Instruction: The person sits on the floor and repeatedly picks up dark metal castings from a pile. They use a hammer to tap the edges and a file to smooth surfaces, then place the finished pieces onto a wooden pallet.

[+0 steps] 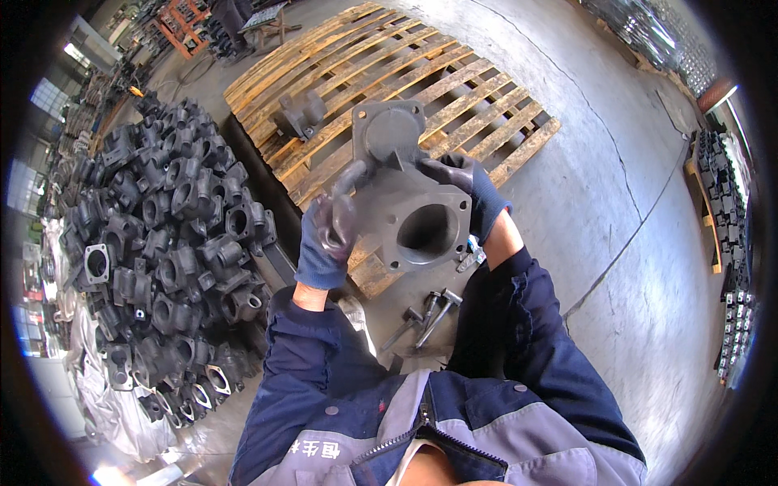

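Between my hands, above the wooden pallet (pixel 486 154), is a dark grey cast-metal pipe fitting (pixel 381 206). One square flange with corner holes and a round bore points toward me; another flange sits at its far end. My left hand (pixel 328 231), in a dark blue and purplish coated glove, is closed against the fitting's left side. On the other side my right hand (pixel 466 182), gloved alike, grips the fitting near its middle, its thumb on top. A smaller similar casting (pixel 300 115) rests on the pallet's far left part.
A big heap of dark castings (pixel 170 235) stands left of the pallet. Several hammers (pixel 433 317) lie by my feet on the floor. Stacks of metal parts (pixel 733 243) line the far right. An orange frame (pixel 180 28) stands at the back left.
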Action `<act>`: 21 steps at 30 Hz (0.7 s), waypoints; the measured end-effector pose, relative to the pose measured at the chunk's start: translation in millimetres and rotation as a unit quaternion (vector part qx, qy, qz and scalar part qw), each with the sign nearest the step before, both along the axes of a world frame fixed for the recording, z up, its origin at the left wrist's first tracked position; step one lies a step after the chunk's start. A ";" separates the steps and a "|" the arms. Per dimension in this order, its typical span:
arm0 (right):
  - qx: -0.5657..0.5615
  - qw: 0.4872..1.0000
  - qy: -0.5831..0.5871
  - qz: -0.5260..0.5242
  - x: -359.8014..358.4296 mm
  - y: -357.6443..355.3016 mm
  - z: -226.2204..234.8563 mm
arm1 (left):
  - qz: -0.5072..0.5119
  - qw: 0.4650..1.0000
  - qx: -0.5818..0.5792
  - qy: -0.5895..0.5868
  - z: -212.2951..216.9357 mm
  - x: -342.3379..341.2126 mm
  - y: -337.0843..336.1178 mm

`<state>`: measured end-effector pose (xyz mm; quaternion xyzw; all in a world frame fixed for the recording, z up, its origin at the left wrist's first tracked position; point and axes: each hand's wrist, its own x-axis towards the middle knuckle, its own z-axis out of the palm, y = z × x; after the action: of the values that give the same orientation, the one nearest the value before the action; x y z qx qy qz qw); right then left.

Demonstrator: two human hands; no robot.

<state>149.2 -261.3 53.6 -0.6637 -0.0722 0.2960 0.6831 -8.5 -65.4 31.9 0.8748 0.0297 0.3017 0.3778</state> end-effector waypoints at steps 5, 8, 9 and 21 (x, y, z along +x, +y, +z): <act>-0.110 0.994 -0.005 0.021 14.4 3.5 -6.2 | 0.030 0.997 0.074 -0.002 -2.8 -2.4 -3.8; -0.082 0.995 -0.010 0.049 12.9 2.2 -7.6 | 0.071 0.988 0.134 -0.009 -18.4 -10.8 0.9; -0.086 0.995 0.004 0.057 16.3 1.9 -8.8 | 0.052 0.992 0.112 0.001 -10.3 -9.3 -1.9; 0.028 0.998 0.006 -0.049 -6.4 -3.2 -13.3 | 0.027 0.925 -0.369 0.086 -3.5 7.3 -9.5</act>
<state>142.8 -264.5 40.3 -0.6450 -0.0441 0.2643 0.7157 -1.3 -74.9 28.5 0.6949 0.1945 0.2032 0.6618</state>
